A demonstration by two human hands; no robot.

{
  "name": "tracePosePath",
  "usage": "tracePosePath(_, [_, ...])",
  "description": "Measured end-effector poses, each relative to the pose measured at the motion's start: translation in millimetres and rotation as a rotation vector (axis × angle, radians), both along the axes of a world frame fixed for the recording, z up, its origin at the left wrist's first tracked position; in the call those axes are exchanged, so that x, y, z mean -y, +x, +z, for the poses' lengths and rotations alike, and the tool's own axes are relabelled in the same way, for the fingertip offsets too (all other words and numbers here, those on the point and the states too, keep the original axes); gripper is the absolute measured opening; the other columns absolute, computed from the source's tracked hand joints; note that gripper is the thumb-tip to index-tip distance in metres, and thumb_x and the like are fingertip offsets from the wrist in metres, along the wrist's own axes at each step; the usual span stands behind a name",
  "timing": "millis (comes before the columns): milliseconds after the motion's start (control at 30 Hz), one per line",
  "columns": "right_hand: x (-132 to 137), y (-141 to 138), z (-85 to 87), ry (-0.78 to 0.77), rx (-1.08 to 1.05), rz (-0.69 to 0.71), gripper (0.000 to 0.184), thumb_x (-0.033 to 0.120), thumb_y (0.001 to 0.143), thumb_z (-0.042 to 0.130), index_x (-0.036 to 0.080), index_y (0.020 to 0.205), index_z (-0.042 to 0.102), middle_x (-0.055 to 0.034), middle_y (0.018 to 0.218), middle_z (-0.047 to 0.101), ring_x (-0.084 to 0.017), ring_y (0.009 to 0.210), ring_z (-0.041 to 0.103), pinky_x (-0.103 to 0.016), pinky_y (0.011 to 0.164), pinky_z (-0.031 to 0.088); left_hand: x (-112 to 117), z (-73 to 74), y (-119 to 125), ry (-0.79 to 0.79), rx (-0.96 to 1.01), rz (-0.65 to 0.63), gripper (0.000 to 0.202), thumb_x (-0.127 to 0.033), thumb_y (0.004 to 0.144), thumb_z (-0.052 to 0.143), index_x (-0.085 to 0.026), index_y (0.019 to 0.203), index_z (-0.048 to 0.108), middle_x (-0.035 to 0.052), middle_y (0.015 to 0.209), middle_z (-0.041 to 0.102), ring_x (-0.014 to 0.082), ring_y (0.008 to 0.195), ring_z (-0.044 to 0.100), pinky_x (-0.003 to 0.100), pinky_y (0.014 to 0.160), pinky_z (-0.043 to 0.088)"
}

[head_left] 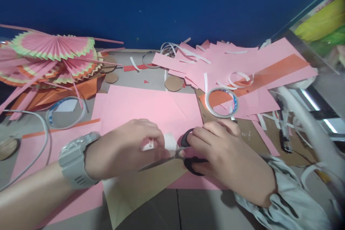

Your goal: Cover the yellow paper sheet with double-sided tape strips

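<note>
My right hand (218, 147) has its fingers through the black handles of a pair of scissors (194, 165). The blades point left, toward my left hand, and look slightly parted. My left hand (126, 147), with a grey watch (78, 161) on its wrist, is closed around a small white paper piece (170, 142), partly hidden by the fingers and blurred. Under the blades lies a sheet of pale yellow paper (140, 194), its near corner hanging toward me. A large pink sheet (145, 102) lies flat beneath both hands.
Folded paper fans (56, 46) pile up at the left. Tape rolls (236, 104) lie on both sides. Pink sheets (229, 64) and white strips cover the back right. A box cutter (285, 133) rests on cardboard (242, 145). A blue wall (172, 7) stands behind.
</note>
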State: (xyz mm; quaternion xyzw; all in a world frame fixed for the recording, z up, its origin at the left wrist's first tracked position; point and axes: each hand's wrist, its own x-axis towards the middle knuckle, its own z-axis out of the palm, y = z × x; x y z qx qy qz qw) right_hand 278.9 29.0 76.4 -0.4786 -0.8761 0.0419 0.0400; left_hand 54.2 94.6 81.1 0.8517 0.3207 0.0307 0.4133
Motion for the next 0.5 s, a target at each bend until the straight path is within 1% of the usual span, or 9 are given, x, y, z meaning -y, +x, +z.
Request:
tracePosePath(67, [1.2, -1.8, -0.1, 0.009, -0.001, 0.010, 0.015, 0.030, 0.074, 0.066, 0.023, 0.074, 0.053, 0.0035, 0.074, 0.057, -0.017, 0.074, 0.047, -0.036, 0.076, 0.026, 2.2, 2.8, 0.2, 0.017, -0.013, -0.088, 0.016, -0.033, 0.086, 0.053, -0.022, 0.076, 0.061, -0.0028, 0.073, 0.062, 0.0139, 0.073, 0.056, 0.026, 0.074, 0.037])
tracePosePath(133, [2.2, -3.5, -1.0, 0.010, 0.012, 0.024, 0.015, 0.030, 0.074, 0.066, 0.023, 0.073, 0.052, 0.0031, 0.076, 0.058, -0.016, 0.074, 0.048, -0.036, 0.076, 0.027, 3.0, 4.5, -0.4, 0.027, -0.023, -0.124, 0.015, -0.030, 0.086, 0.053, -0.022, 0.075, 0.061, -0.0019, 0.073, 0.063, 0.0143, 0.073, 0.056, 0.026, 0.072, 0.036])
tracePosePath(300, [2.9, -4.6, -4.3, -0.002, 0.021, 0.047, 0.015, 0.031, 0.074, 0.064, 0.022, 0.073, 0.052, 0.0024, 0.077, 0.058, -0.016, 0.074, 0.048, -0.035, 0.076, 0.028, 3.1, 3.8, -2.4, 0.009, -0.041, -0.151, 0.017, -0.022, 0.087, 0.048, -0.021, 0.077, 0.061, -0.0001, 0.074, 0.062, 0.0147, 0.074, 0.055, 0.027, 0.072, 0.035])
tracePosePath(400, [2.5, -3.7, -5.6, 0.023, 0.022, 0.045, 0.016, 0.033, 0.074, 0.064, 0.022, 0.072, 0.052, 0.0023, 0.075, 0.057, -0.016, 0.074, 0.047, -0.035, 0.076, 0.028, 2.9, 1.2, -2.5, 0.042, -0.033, -0.148, 0.019, -0.020, 0.088, 0.044, -0.019, 0.077, 0.059, 0.0008, 0.073, 0.060, 0.0146, 0.073, 0.052, 0.027, 0.069, 0.034])
tracePosePath(500, [2.4, -3.0, -6.1, 0.021, 0.021, 0.051, 0.014, 0.031, 0.075, 0.061, 0.022, 0.071, 0.051, 0.0024, 0.074, 0.056, -0.016, 0.074, 0.046, -0.035, 0.076, 0.028, 2.3, -0.5, -3.1, 0.082, -0.054, -0.182, 0.018, -0.019, 0.089, 0.044, -0.019, 0.076, 0.057, 0.0004, 0.071, 0.058, 0.0150, 0.073, 0.049, 0.027, 0.069, 0.033])
